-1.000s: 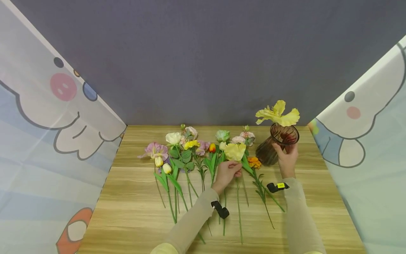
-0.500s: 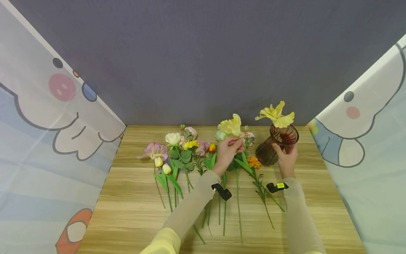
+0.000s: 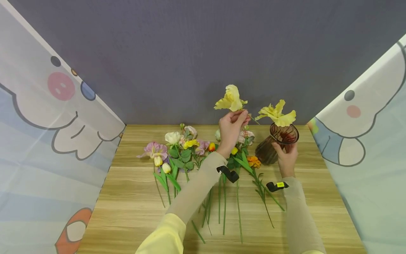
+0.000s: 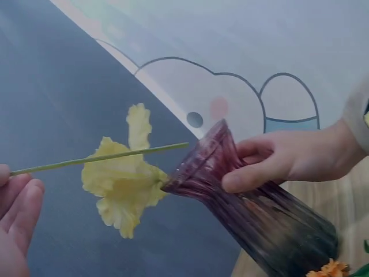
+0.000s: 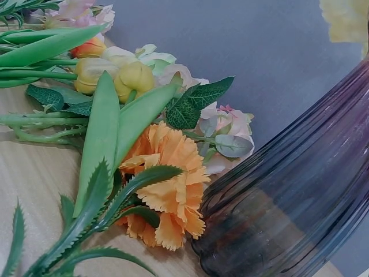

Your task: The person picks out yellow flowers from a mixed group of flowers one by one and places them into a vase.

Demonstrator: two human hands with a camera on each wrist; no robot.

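Note:
My left hand (image 3: 233, 128) pinches a yellow flower (image 3: 231, 100) just under its bloom, above the table's back edge. Its thin green stem (image 4: 104, 157) points right, with the tip close to the vase mouth in the left wrist view; I cannot tell whether it touches. With thumb and fingers my right hand (image 3: 288, 160) grips a ribbed purple-brown glass vase (image 3: 267, 151) near its neck. The vase leans, its mouth up and to the right in the head view. Another yellow flower (image 3: 276, 114) sticks out of that mouth, its stem mostly hidden.
Several artificial flowers lie across the wooden table (image 3: 127, 211). Beside the vase base is an orange flower (image 5: 167, 184). Pale tulips (image 3: 162, 165), a purple flower (image 3: 155, 150) and a white flower (image 3: 172, 137) lie at left. A grey wall (image 3: 190, 63) rises behind.
My left hand has taken the yellow flower from among the others and lifted it up and away from me, its stem now tipped towards the vase. The right hand and vase have barely moved.

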